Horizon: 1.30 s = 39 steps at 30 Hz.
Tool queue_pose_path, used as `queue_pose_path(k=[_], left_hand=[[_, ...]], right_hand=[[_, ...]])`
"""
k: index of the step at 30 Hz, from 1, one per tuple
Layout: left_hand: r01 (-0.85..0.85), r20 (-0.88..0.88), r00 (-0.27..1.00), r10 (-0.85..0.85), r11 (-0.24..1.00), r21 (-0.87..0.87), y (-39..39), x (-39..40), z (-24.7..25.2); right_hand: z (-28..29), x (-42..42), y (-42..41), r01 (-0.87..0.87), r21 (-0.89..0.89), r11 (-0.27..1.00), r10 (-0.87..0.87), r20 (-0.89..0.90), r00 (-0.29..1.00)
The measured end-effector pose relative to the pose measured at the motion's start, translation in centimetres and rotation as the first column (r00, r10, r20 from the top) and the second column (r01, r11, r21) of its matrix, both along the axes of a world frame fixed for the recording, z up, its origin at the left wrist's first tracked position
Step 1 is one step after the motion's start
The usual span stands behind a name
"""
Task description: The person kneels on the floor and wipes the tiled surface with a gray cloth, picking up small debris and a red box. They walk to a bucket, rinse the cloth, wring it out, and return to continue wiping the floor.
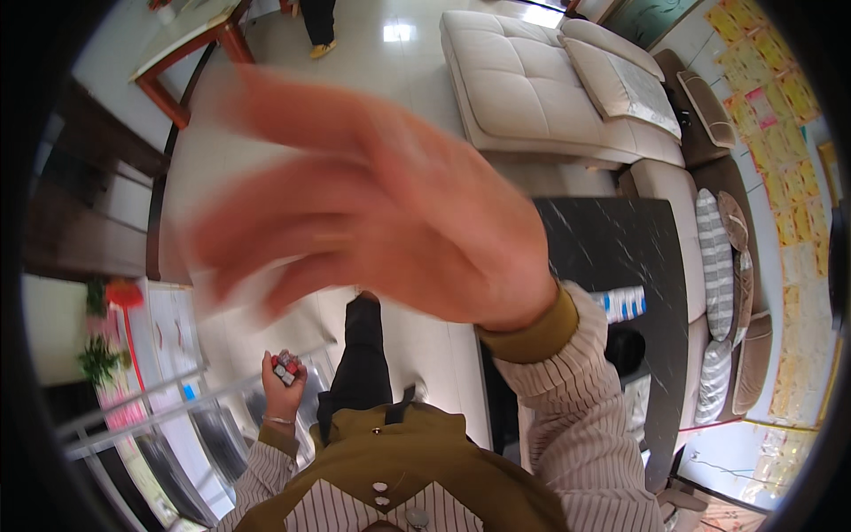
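My right hand (399,219) is raised close to the camera, blurred, with its fingers curved and apart and nothing seen in them. Lower down on the left, my left hand (284,392) holds several small red and black-and-white objects (286,369) in its palm. Their exact kind is too small to tell. A bracelet circles the left wrist. Both sleeves are striped, with olive cuffs.
A black marble-patterned table (618,246) is at my right, bearing a blue-and-white pack (625,304). Beyond it stands a beige sofa (525,80) with cushions. Metal railings (153,415) cross at lower left. Another person's leg (319,23) shows at the top.
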<state>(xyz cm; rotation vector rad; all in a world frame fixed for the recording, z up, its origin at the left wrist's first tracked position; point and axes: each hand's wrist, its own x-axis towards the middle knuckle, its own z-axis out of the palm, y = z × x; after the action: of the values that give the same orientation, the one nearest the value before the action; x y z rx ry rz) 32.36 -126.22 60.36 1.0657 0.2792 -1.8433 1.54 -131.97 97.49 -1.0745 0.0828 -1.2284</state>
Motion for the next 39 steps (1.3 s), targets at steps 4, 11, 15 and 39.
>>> queue_pose_path(k=[4,11,15,39], left_hand=[[-0.019,-0.037,0.999,0.019,1.0,-0.009,-13.6,-2.9,-2.5],[0.307,0.077,0.951,-0.298,0.941,-0.146,-41.0,-11.3,4.7],[0.343,0.079,0.939,-0.333,0.918,-0.201,-54.1,-18.1,8.1],[0.392,0.006,0.911,-0.413,0.86,-0.325,-103.4,-25.3,28.9]], right_hand=[[4.4,-3.0,-16.1,0.052,-0.16,0.986,-0.04,0.079,0.996],[11.6,-13.7,-37.3,0.533,-0.285,0.797,-0.512,0.15,0.846],[15.3,-18.8,-45.9,0.678,-0.38,0.629,-0.653,0.215,0.726],[27.7,-25.4,-88.1,0.288,-0.125,0.95,-0.312,-0.484,0.818]])
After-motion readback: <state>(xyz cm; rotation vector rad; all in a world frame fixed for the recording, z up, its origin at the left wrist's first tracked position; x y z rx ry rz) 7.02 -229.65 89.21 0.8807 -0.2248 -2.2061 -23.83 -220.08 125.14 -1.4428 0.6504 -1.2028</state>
